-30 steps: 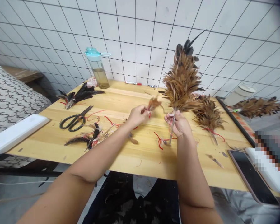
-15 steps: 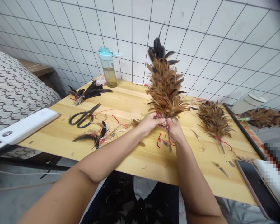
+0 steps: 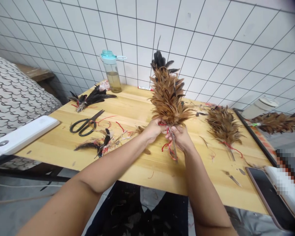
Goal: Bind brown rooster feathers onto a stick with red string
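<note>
Head view. Clock dial centred on hands, 12 = far wall.

Main item: **feather duster** (image 3: 167, 95), brown hackle feathers w/ black tip, held upright, slightly tilted, above centre of **wooden tabletop** (image 3: 137, 170); **bare stem** (image 3: 174, 149) points down toward 6.

Hands: **L hand** (image 3: 152, 129) clenched round duster just under feathers, on the 9 side. **R hand** (image 3: 180, 138) grasping same spot from the 3 side, fingers curled, hands touching. **Red thread** (image 3: 166, 146) runs through both hands, loose ends hanging by stem.

On tbl:
- 3: **smaller brown feather bunch** (image 3: 223, 126), red thread at base, lying flat.
- 9: **feather scraps** (image 3: 100, 142), black and brown, w/ red thread, just beside L forearm.
- 9–10: **black-handled scissors** (image 3: 86, 126), blades shut.
- 10: **black feather bunch** (image 3: 92, 97).
- 11: **clear bottle** (image 3: 111, 72), teal lid, part-filled w/ yellowish liquid, against wall.
- 11–12: **red-capped marker** (image 3: 145, 88), lying by wall.
- 4: **phone** (image 3: 265, 193), dark screen, at tbl edge.

Off tbl:
- 2–3: **long brown duster** (image 3: 277, 123), on separate surface.
- 9: **white slab** (image 3: 24, 132), at tbl edge.
- 12: **white tiled wall** (image 3: 211, 32), black grout.
</note>
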Demonstrator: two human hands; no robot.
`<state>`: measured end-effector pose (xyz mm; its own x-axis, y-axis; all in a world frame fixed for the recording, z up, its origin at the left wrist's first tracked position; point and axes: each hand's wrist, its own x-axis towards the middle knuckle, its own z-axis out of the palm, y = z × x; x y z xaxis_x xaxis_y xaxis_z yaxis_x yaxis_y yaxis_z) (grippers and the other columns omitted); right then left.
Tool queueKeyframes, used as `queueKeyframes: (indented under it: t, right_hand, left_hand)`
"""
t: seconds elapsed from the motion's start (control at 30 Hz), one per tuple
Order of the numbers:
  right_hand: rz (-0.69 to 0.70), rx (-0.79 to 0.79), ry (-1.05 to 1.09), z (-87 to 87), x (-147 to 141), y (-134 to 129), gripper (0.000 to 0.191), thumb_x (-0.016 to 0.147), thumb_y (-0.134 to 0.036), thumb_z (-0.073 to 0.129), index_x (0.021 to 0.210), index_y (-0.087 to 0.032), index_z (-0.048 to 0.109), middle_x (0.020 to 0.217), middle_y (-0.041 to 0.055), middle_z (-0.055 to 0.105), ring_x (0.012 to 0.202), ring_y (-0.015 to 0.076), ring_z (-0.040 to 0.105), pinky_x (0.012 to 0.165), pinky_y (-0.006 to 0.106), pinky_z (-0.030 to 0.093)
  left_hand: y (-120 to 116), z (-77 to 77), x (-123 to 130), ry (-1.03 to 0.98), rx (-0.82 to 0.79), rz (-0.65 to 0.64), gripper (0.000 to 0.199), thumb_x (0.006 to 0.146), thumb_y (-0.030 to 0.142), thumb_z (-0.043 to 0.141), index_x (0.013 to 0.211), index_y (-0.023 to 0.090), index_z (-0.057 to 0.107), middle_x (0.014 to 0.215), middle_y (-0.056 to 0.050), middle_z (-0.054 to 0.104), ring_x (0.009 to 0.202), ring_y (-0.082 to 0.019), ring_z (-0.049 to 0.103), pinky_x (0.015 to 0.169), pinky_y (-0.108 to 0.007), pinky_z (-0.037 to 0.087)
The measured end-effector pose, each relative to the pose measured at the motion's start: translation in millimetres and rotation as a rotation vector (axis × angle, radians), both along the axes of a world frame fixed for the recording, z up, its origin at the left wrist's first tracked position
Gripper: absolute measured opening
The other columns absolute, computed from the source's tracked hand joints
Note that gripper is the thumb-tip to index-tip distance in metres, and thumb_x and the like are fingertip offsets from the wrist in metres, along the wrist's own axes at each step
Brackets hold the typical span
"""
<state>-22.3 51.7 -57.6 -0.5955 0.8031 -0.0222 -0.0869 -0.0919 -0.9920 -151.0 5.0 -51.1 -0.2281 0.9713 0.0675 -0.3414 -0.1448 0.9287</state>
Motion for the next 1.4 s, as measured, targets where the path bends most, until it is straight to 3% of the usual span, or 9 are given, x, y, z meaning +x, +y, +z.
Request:
queueKeyframes:
  t: [0.1, 0.27, 0.47, 0.57, 0.67, 0.87, 1.0, 1.27, 1.4]
  right_hand:
    - [0.005, 0.047, 0.008, 1.8, -1, -1, 0.047, 0.067, -0.062, 0.069, 0.066, -0.018, 0.052, 0.049, -0.0003, 0.056, 0.041, 0.0071, 0.043, 0.039, 0.021, 0.033]
    - [-0.005, 0.049, 0.076, 4.3, -6, -5, 0.049, 0.069, -0.063, 0.067, 0.069, -0.019, 0.046, 0.050, -0.0046, 0.048, 0.042, 0.0049, 0.038, 0.040, 0.019, 0.026]
    - [-0.138, 0.021, 0.143, 5.8, 3, 9, 0.047, 0.069, -0.058, 0.071, 0.067, -0.018, 0.046, 0.053, -0.0035, 0.049, 0.044, 0.0047, 0.041, 0.040, 0.018, 0.028]
    - [-0.201, -0.047, 0.208, 8.4, 10, 17, 0.042, 0.071, -0.050, 0.074, 0.070, -0.017, 0.047, 0.059, -0.0030, 0.051, 0.049, 0.0050, 0.046, 0.041, 0.015, 0.029]
    - [-0.205, -0.093, 0.256, 11.7, 12, 17, 0.039, 0.072, -0.046, 0.074, 0.071, -0.017, 0.047, 0.061, -0.0033, 0.050, 0.051, 0.0049, 0.048, 0.041, 0.014, 0.029]
    - [-0.166, -0.073, 0.277, 15.7, 9, 10, 0.040, 0.071, -0.048, 0.074, 0.070, -0.017, 0.048, 0.060, -0.0027, 0.052, 0.050, 0.0051, 0.047, 0.041, 0.015, 0.030]
    - [-0.189, -0.036, 0.237, 15.6, 12, 12, 0.039, 0.075, -0.051, 0.070, 0.071, -0.017, 0.049, 0.059, -0.0023, 0.053, 0.049, 0.0057, 0.046, 0.043, 0.017, 0.033]
    - [-0.234, 0.066, 0.126, 3.8, 7, 12, 0.047, 0.068, -0.063, 0.068, 0.068, -0.019, 0.051, 0.063, -0.0013, 0.055, 0.061, 0.0113, 0.053, 0.065, 0.027, 0.047]
    - [-0.190, 0.107, 0.074, 1.4, 6, 9, 0.047, 0.069, -0.065, 0.064, 0.072, -0.019, 0.053, 0.070, -0.0001, 0.059, 0.067, 0.0137, 0.055, 0.072, 0.031, 0.049]
  left_hand:
    - [-1, -2.6, 2, -0.082, 0.064, -0.146, 0.037, 0.062, 0.032, 0.079, 0.074, 0.015, 0.049, 0.057, 0.003, 0.057, 0.048, -0.011, 0.055, 0.058, -0.028, 0.047]
    - [0, 4.5, -8, 0.006, 0.065, -0.085, 0.037, 0.060, 0.031, 0.080, 0.076, 0.015, 0.050, 0.062, 0.003, 0.060, 0.055, -0.011, 0.058, 0.064, -0.026, 0.046]
    - [-12, 39.6, -66, 0.712, 0.092, 0.091, 0.019, 0.071, 0.020, 0.066, 0.088, 0.012, 0.062, 0.079, -0.001, 0.062, 0.068, -0.009, 0.054, 0.067, -0.023, 0.041]
    - [-28, 48.5, -90, 1.174, 0.072, 0.058, 0.016, 0.076, 0.017, 0.058, 0.089, 0.014, 0.066, 0.079, -0.002, 0.062, 0.070, -0.011, 0.054, 0.067, -0.024, 0.041]
    - [-43, 42.6, -93, 1.506, 0.003, 0.017, 0.017, 0.078, 0.016, 0.054, 0.087, 0.016, 0.069, 0.082, -0.004, 0.063, 0.077, -0.015, 0.057, 0.072, -0.027, 0.042]
    - [-39, 2.8, -71, 1.783, -0.033, -0.100, 0.018, 0.078, 0.027, 0.063, 0.092, 0.017, 0.069, 0.094, -0.010, 0.063, 0.094, -0.023, 0.056, 0.087, -0.035, 0.042]
    - [-24, -5.7, -66, 1.762, -0.033, -0.080, 0.016, 0.086, 0.021, 0.051, 0.092, 0.015, 0.064, 0.093, -0.010, 0.065, 0.090, -0.022, 0.058, 0.084, -0.034, 0.043]
    - [-17, 55.6, -44, 1.523, 0.329, 0.054, 0.016, 0.089, 0.017, 0.046, 0.092, 0.016, 0.062, 0.091, -0.007, 0.065, 0.086, -0.018, 0.060, 0.078, -0.029, 0.045]
    - [-12, 59.8, -38, 1.469, 0.431, 0.046, 0.015, 0.088, 0.015, 0.048, 0.089, 0.016, 0.063, 0.087, -0.005, 0.067, 0.083, -0.017, 0.060, 0.075, -0.028, 0.045]
